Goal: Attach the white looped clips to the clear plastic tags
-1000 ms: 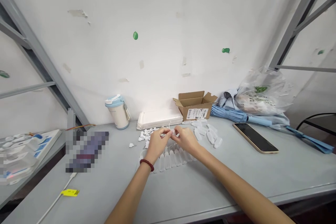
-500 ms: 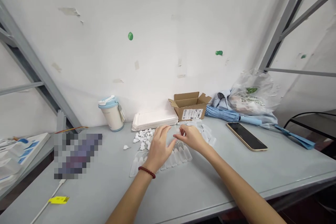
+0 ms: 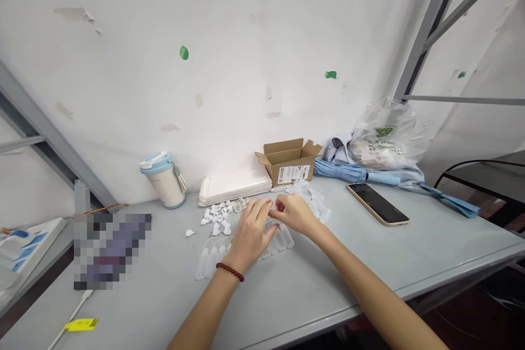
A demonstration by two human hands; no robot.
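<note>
My left hand (image 3: 251,232), a dark red bead bracelet (image 3: 230,272) on its wrist, has its fingers stretched out and its thumb apart. Close beside it, my right hand (image 3: 294,212) is pinched near the left fingertips; what it holds, if anything, is hidden. Below and partly behind the hands lies a row of clear squeeze bottles (image 3: 212,262) with thin white loops at their tops. Small white pointed caps (image 3: 216,227) are heaped left of my left hand, beside a pale coil of thin loops (image 3: 240,205). More loose clear bottles (image 3: 324,214) lie beyond my right hand.
An open cardboard box (image 3: 287,167) and a stack of white flat trays (image 3: 233,187) stand against the wall. A cream and blue cup (image 3: 166,183) is at left. A phone (image 3: 378,205), a folded blue umbrella (image 3: 344,171) and a plastic bag (image 3: 385,139) lie at right.
A second ago both hands pinched together over a small white piece. My left fingers have since spread out and the hands came apart, then drew close again. The view has shifted right.
</note>
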